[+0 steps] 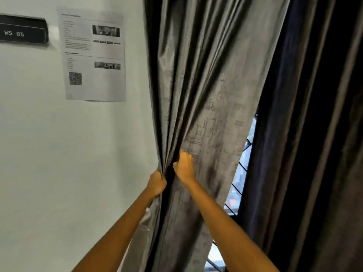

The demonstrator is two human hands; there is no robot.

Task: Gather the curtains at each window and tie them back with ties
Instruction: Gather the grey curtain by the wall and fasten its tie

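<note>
A grey velvet curtain (208, 99) hangs beside the white wall and is bunched into folds at waist height. My left hand (156, 183) grips the curtain's left edge where the folds meet. My right hand (183, 165) holds the gathered folds just to the right and a little higher, its fingers curled into the cloth. A darker curtain (306, 134) hangs to the right. Between the two curtains a narrow strip of window (242, 169) with a black diagonal grille shows. No tie is in view.
A white wall (59, 154) fills the left side. A printed sheet (94, 54) with a QR code is stuck on it, and a black sign (21, 32) reading "WS 05" is mounted at the upper left.
</note>
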